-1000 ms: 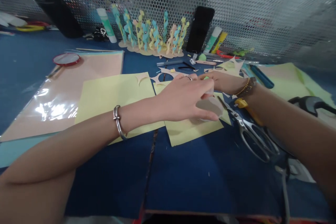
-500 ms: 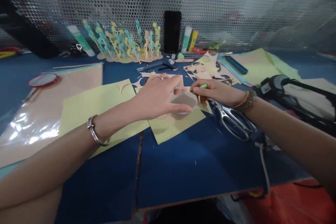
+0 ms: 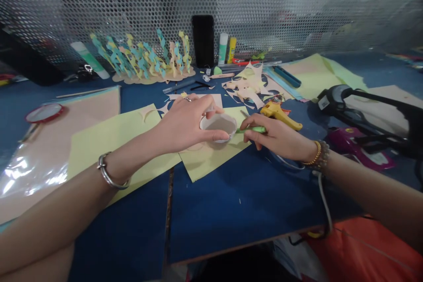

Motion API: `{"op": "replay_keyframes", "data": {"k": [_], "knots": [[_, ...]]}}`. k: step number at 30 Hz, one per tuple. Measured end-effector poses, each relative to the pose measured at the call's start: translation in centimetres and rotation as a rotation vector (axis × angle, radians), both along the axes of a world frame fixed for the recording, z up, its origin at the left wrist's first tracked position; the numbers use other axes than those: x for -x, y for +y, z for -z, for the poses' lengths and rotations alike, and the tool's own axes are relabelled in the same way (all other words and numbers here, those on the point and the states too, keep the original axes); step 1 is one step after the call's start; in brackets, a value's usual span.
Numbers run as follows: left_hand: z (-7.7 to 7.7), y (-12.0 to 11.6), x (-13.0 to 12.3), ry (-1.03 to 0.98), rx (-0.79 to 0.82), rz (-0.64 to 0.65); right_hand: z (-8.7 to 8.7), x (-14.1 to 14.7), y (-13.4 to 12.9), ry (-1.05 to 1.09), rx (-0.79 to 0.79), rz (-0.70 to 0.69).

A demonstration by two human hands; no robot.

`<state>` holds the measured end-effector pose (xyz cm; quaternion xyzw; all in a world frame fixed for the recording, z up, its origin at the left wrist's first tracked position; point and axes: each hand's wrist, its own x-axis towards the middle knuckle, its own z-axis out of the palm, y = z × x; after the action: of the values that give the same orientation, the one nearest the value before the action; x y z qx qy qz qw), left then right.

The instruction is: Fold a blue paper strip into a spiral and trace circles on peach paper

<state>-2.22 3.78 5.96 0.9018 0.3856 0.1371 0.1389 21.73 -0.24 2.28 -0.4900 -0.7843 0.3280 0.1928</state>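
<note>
Head | left hand (image 3: 185, 125) grips round paper cup (image 3: 218, 127) | right hand (image 3: 277, 137) presses green stick (image 3: 253, 130) to rim

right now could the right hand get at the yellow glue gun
Probably yes: the right hand sits just below the yellow glue gun and nothing lies between them. It is holding a green pen, though, so it would likely have to let that go first.

A shallow round cup (image 3: 218, 126), white-rimmed with a grey-beige inside, sits tilted above pale yellow card, its rim touching the tip of a level green pen (image 3: 253, 130).
</note>
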Motion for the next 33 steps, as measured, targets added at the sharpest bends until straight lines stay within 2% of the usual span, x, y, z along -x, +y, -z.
{"op": "replay_keyframes", "data": {"k": [8, 13, 21, 24, 26, 30, 33], "knots": [[-0.1, -0.1, -0.1, 0.018, -0.014, 0.003, 0.9, -0.3, -2.7, -0.261, -0.230, 0.003], [-0.1, -0.1, -0.1, 0.016, -0.009, 0.006, 0.9, 0.1, -4.1, -0.359, -0.306, -0.041], [-0.4, -0.2, -0.1, 0.025, 0.014, -0.004, 0.6, 1.0, -5.6, -0.347, -0.409, -0.143], [-0.4, -0.2, 0.0, 0.020, 0.018, -0.009, 0.0, 0.9, -6.1, -0.246, -0.441, -0.148], [-0.3, -0.1, 0.0, 0.018, 0.019, -0.009, -0.7, 0.5, -6.4, -0.139, -0.452, -0.098], [-0.4, -0.3, -0.1, 0.017, 0.099, -0.044, -1.5, -0.4, -6.5, 0.155, -0.463, 0.143], [-1.2, -0.3, 0.2, -0.088, 0.148, -0.087, -0.7, -0.7, -5.9, 0.490, -0.502, 0.308]]}}
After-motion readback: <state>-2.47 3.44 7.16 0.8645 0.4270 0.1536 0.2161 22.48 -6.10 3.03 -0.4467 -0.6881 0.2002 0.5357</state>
